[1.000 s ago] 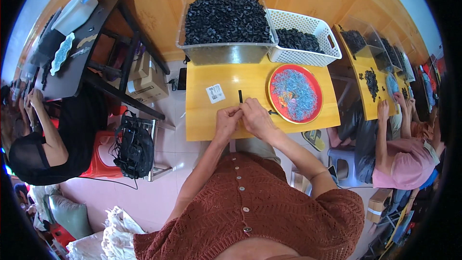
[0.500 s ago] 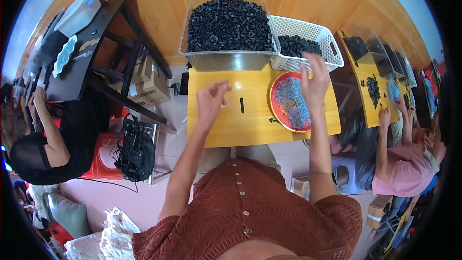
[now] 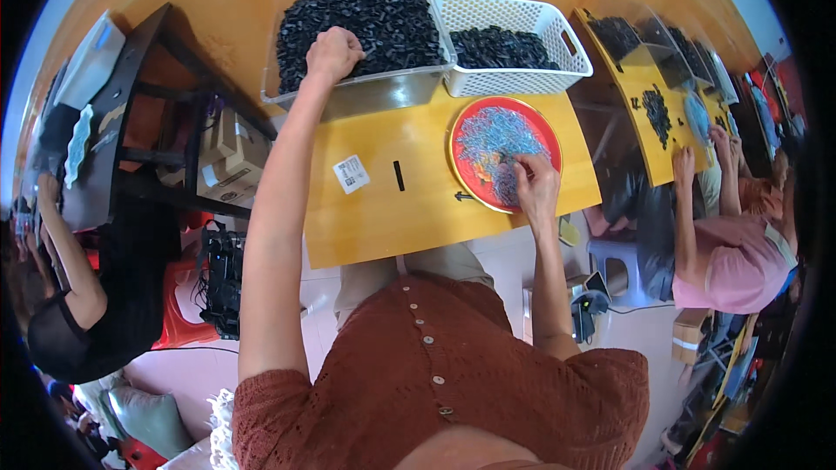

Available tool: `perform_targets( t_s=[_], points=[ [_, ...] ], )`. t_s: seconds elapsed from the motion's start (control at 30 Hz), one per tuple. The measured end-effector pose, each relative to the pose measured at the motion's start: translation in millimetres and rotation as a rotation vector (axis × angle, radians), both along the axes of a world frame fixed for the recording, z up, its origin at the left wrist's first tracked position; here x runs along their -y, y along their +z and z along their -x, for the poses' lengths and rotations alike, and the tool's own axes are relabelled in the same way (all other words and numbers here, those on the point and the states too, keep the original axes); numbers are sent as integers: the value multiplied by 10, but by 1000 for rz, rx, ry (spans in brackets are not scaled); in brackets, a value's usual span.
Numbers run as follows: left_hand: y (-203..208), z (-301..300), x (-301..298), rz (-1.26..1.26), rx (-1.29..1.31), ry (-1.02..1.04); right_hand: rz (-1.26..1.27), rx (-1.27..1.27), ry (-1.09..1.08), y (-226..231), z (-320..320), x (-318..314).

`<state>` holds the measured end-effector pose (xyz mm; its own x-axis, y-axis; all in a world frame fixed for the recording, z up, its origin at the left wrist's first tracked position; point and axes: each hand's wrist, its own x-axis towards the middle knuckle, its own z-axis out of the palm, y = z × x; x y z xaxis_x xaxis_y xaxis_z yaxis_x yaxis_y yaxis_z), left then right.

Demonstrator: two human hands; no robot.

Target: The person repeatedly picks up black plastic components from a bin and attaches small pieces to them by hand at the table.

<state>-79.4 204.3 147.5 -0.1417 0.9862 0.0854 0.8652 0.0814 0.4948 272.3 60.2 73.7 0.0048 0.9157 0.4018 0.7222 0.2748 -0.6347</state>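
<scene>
My left hand (image 3: 334, 56) reaches into the clear plastic bin (image 3: 392, 87), its curled fingers down at the heap of small black plastic pieces (image 3: 383, 22). What its fingertips pinch, if anything, is hidden. Over the round red tray (image 3: 550, 141), my right hand (image 3: 538, 183) has its fingers pressed together at the pile of tiny bluish metal pieces (image 3: 498, 134). Too small to make out is anything between them. On the yellow table (image 3: 374, 226), between my arms, lies a short black strip (image 3: 399, 176). Left of it is a white printed label (image 3: 352, 174).
A white perforated basket (image 3: 514, 81) with more black pieces stands right of the bin. A few dark bits (image 3: 464, 197) lie beside the tray. At the left, a person in black sits by a dark table (image 3: 122, 122); at the right, people work at another yellow table (image 3: 640, 126).
My left hand has moved forward from above the table into the bin, uncovering the label. My right hand has come down from near the basket to the tray. The view has shifted.
</scene>
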Motion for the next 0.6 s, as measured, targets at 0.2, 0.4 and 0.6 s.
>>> perform_targets(
  t_s=[0.2,0.4,0.6],
  points=[
    [-26,-15,106,-226,159,30,109,46,66,-68,68,67],
    [123,-256,764,-244,779,-27,213,162,104,-24,379,83],
    [-582,-453,1606,-189,1207,-65,103,276,129,-156,437,19]
  ],
)
